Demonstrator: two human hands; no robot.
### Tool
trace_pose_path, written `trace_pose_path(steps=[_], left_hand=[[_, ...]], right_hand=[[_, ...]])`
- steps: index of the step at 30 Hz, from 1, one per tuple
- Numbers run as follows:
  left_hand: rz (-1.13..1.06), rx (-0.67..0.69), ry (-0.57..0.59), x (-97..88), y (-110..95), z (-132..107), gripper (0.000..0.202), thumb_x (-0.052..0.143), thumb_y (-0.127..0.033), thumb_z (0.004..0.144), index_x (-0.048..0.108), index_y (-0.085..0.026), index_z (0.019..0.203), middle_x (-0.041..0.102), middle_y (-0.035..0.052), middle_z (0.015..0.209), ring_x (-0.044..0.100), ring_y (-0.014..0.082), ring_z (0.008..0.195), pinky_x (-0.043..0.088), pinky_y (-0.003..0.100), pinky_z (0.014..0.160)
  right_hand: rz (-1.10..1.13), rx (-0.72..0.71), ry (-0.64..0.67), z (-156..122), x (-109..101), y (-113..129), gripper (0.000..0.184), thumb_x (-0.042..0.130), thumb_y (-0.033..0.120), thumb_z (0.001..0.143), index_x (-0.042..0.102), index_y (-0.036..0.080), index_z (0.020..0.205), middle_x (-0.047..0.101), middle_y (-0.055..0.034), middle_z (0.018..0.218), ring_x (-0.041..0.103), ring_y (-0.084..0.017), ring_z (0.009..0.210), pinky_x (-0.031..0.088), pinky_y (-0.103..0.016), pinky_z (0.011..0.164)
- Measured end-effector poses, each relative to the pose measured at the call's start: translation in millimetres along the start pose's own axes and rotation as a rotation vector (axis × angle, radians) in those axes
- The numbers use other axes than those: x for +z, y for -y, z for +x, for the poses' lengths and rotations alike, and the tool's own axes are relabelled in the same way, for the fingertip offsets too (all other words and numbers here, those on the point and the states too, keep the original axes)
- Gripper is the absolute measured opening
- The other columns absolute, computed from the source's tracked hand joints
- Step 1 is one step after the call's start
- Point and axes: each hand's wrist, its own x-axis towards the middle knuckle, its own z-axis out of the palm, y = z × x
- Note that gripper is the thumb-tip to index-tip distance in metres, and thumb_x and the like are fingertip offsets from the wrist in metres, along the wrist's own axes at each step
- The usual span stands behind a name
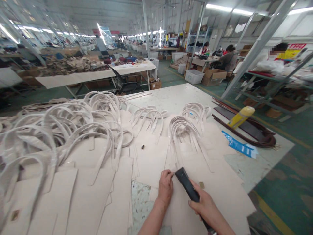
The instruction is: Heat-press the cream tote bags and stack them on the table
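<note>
My right hand (206, 204) is wrapped round a black handheld tool (187, 184), shaped like an electric hair clipper. Its wide front end points up and left over a beige bag panel (195, 222). Just left of that end is my left hand (166, 186), its fingers curled and pinched together. Whatever they pinch is too small to make out. Above both hands, a bunch of pale looped handles (182, 130) stands up from the stacked panels. A small gold-coloured plate (201, 185) sits on the panel near my right fingers.
More beige panels with handles (93, 163) cover the left side. To the right are a yellow bottle (242, 117), blue plastic wrap (241, 147) and brown straps (265, 140) on the white table (168, 94). A black chair (126, 85) stands beyond. Several people work farther off.
</note>
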Motion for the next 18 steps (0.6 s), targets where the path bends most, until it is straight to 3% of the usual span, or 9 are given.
trace_pose_path(steps=[6,13,18], left_hand=[[-0.009,-0.006,-0.021,-0.7,-2.1,1.0,0.04,0.033,0.003,0.066,0.058,-0.017,0.091,0.051,0.0071,0.089,0.047,0.0178,0.089,0.044,0.035,0.08],[-0.007,-0.02,-0.013,-3.4,-2.9,2.3,0.038,0.032,0.002,0.066,0.057,-0.016,0.088,0.05,0.0071,0.087,0.047,0.0178,0.088,0.043,0.035,0.079],[0.032,-0.11,0.016,-3.4,-15.4,6.8,0.029,0.039,-0.003,0.067,0.055,-0.016,0.087,0.05,0.0076,0.095,0.047,0.0183,0.092,0.041,0.032,0.08]], right_hand=[[-0.19,-0.04,-0.122,32.5,19.2,-5.9,0.072,0.046,0.018,0.061,0.031,0.012,0.131,0.057,0.0013,0.062,0.052,-0.014,0.051,0.042,-0.025,0.051],[-0.161,-0.065,-0.117,12.7,14.6,-11.2,0.07,0.046,0.017,0.061,0.035,0.017,0.13,0.063,-0.0004,0.073,0.055,-0.015,0.055,0.043,-0.025,0.052],[-0.185,-0.101,-0.176,26.5,14.0,2.6,0.07,0.049,0.018,0.061,0.036,0.014,0.13,0.059,0.0008,0.066,0.049,-0.013,0.05,0.039,-0.024,0.049]])
